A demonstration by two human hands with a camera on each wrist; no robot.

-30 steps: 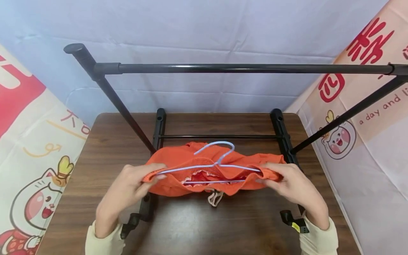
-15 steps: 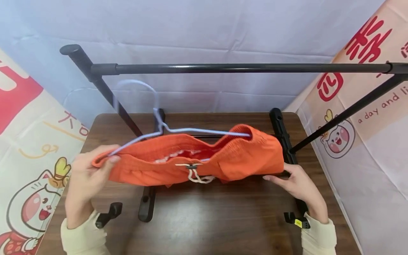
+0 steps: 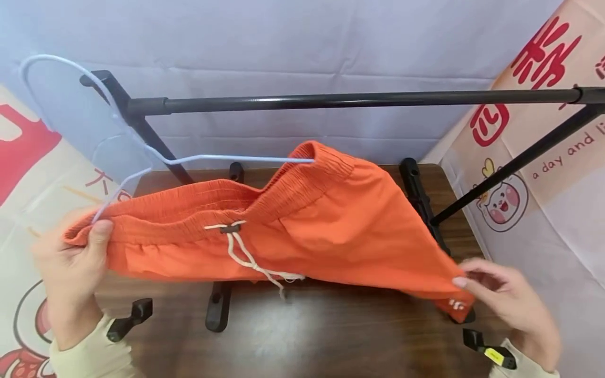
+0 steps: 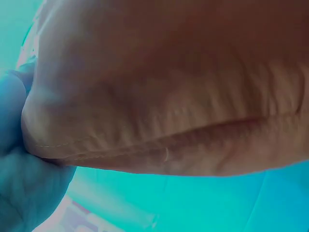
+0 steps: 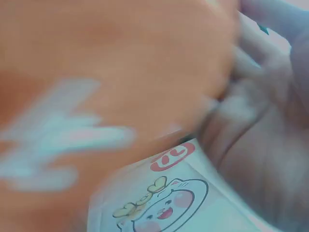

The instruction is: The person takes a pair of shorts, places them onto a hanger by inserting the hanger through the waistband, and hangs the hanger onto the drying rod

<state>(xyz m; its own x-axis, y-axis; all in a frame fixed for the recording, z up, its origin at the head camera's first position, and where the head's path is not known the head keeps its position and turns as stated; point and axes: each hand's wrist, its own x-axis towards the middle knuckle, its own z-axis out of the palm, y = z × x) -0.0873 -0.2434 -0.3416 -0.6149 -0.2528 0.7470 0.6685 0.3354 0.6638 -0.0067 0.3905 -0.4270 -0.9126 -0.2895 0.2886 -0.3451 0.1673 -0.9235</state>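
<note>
Orange drawstring shorts stretch across the middle of the head view, tilted, with the waistband up and to the left. A pale blue hanger sits inside the waistband, its hook rising at the upper left. My left hand grips the left corner of the waistband together with the hanger's end, thumb in front. At the lower right my right hand pinches the edge of a leg near a small white print. Cloth fills most of the left wrist view; in the right wrist view the shorts are blurred beside the palm.
A black rack bar runs across behind the shorts, above the wooden table. Its foot shows below the shorts. Printed cloth hangs at both sides, and a pale backdrop stands behind.
My left hand has moved left and raised the hanger and waistband. My right hand has let go of the waistband and moved down and right to the leg edge, spreading the shorts.
</note>
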